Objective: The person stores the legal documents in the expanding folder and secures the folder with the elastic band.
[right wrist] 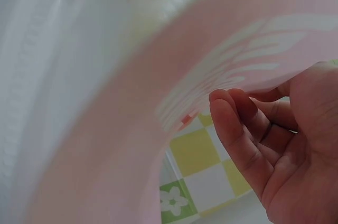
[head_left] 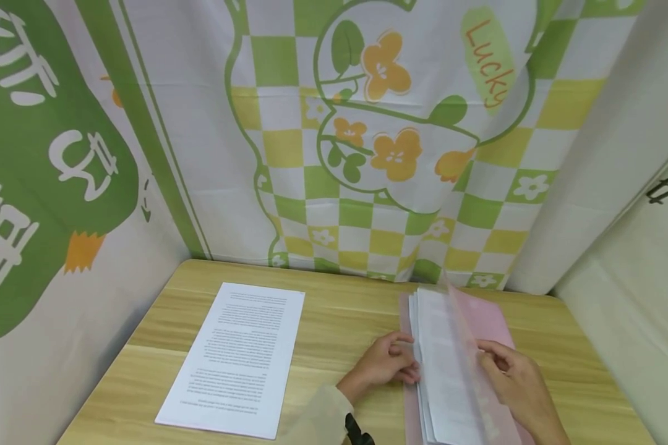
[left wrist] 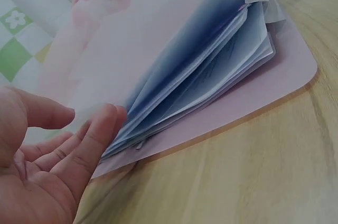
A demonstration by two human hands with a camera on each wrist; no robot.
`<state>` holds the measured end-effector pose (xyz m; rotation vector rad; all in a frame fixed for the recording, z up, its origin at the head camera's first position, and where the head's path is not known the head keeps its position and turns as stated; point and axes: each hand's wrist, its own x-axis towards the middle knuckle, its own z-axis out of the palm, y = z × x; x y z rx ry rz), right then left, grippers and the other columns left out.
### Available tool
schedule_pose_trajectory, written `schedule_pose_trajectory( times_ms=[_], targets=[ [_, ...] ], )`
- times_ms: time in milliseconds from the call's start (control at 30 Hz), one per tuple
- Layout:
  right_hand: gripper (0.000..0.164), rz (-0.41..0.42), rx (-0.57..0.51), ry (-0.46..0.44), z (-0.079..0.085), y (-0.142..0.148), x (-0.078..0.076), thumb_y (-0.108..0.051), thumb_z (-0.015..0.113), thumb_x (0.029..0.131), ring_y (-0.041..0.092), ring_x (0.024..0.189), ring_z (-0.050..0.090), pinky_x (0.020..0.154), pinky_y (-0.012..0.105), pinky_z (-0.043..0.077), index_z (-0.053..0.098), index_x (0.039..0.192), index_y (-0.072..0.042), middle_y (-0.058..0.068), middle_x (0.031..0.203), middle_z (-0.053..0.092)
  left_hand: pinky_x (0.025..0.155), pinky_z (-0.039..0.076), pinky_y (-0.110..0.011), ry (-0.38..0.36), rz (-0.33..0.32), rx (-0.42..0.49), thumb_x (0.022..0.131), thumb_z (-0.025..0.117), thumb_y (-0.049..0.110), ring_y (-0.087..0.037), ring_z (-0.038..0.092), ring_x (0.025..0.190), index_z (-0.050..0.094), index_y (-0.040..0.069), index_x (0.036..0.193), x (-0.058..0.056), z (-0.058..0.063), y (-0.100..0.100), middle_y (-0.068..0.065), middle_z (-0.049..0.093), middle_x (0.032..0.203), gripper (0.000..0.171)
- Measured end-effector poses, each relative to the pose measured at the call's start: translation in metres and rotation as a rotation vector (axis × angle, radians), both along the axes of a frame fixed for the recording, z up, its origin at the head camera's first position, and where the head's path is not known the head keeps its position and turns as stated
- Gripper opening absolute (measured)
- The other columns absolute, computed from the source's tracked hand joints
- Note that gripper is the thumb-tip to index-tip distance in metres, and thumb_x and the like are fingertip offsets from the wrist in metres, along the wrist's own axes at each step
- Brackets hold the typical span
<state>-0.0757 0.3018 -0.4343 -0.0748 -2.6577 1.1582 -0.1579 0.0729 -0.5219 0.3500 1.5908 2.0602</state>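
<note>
Pink folder [head_left: 492,315]: lies on the surface [head_left: 339,309], between the left fingers [left wrist: 79,166] and the right fingers [right wrist: 235,134]. Likely light, though apt to sag if lifted from one side only.
Pink cover [left wrist: 116,39]: raised and bowed at the right fingers. Judged thin, springy plastic, smooth enough to slip; best taken midway along the free edge, without creasing.
Sleeved pages [head_left: 442,352]: just right of the left fingers, spread unevenly at the edges. Probably limp and slick, prone to slide or cling; best gathered several at once by the edge.
Right fingers: appear to pinch the edge of the pink cover, lightly.
Left fingers: loosely bent at the page edges, thumb apart, gripping nothing; hard to tell whether pressing or merely touching.
Clear plastic corner [left wrist: 266,2]: crumpled, well apart from the left fingertips along the page edge. Could snag or fold under.
Printed sheets [head_left: 236,358]: flat in a neat stack, well to the left of the left fingers; not in the way.
Checkered cloth [head_left: 323,216]: hangs beyond both sets of fingers, near the far end of the folder. Might brush against a cover swung high.
</note>
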Motion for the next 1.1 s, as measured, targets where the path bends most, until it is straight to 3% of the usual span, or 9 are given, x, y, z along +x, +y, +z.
schedule_pose_trajectory(
  times_ms=[133, 367, 500, 600, 800, 1100],
  targets=[
    [0.027, 0.004, -0.019, -0.018, -0.002, -0.001, -0.001, -0.02, 0.064, 0.103, 0.01, 0.047, 0.052, 0.045, 0.028, 0.044, 0.073, 0.122, -0.002, -0.002, 0.078, 0.061, 0.063, 0.061, -0.036, 0.072, 0.008, -0.034, 0.096, 0.058, -0.009, -0.029, 0.073, 0.073, 0.054, -0.005, 0.136, 0.0, 0.006, -0.012, -0.016, 0.071, 0.091, 0.04],
    [0.025, 0.012, -0.008, -0.002, -0.002, -0.003, -0.002, -0.017, 0.063, 0.102, 0.011, 0.046, 0.052, 0.043, 0.029, 0.043, 0.073, 0.12, -0.002, -0.002, 0.077, 0.062, 0.06, 0.058, -0.03, 0.289, 0.089, -0.265, 0.101, 0.06, 0.003, -0.019, 0.069, 0.071, 0.062, 0.003, 0.131, -0.007, 0.01, -0.036, -0.006, 0.068, 0.093, 0.03],
    [0.026, 0.02, -0.009, 0.011, -0.002, -0.004, -0.003, -0.016, 0.063, 0.102, 0.011, 0.047, 0.053, 0.042, 0.029, 0.045, 0.073, 0.12, -0.001, -0.001, 0.079, 0.063, 0.076, 0.057, -0.031, 0.46, 0.144, -0.425, 0.105, 0.059, 0.015, -0.013, 0.067, 0.086, 0.067, 0.005, 0.127, -0.014, 0.016, -0.056, 0.001, 0.068, 0.101, 0.025],
    [0.025, 0.024, -0.004, 0.023, -0.002, -0.005, -0.004, -0.015, 0.062, 0.102, 0.01, 0.048, 0.053, 0.043, 0.029, 0.045, 0.074, 0.119, -0.002, 0.0, 0.079, 0.063, 0.086, 0.053, -0.034, 0.548, 0.19, -0.527, 0.106, 0.057, 0.02, -0.013, 0.063, 0.097, 0.069, 0.006, 0.124, -0.018, 0.025, -0.072, 0.004, 0.067, 0.106, 0.025],
    [0.024, 0.031, -0.006, 0.031, -0.006, -0.005, -0.004, -0.014, 0.064, 0.101, 0.009, 0.049, 0.054, 0.043, 0.029, 0.044, 0.074, 0.119, -0.001, -0.001, 0.079, 0.063, 0.082, 0.054, -0.038, 0.626, 0.249, -0.674, 0.106, 0.058, 0.017, -0.02, 0.064, 0.096, 0.07, 0.005, 0.121, -0.02, 0.035, -0.111, -0.001, 0.068, 0.106, 0.023],
    [0.024, 0.026, -0.003, 0.021, -0.006, -0.005, -0.002, -0.015, 0.064, 0.101, 0.009, 0.049, 0.053, 0.044, 0.028, 0.045, 0.074, 0.119, -0.003, -0.002, 0.08, 0.062, 0.059, 0.049, -0.032, 0.667, 0.341, -0.935, 0.1, 0.068, 0.018, -0.012, 0.058, 0.07, 0.07, 0.004, 0.114, -0.006, 0.038, -0.173, -0.003, 0.066, 0.091, 0.02]
  ],
)
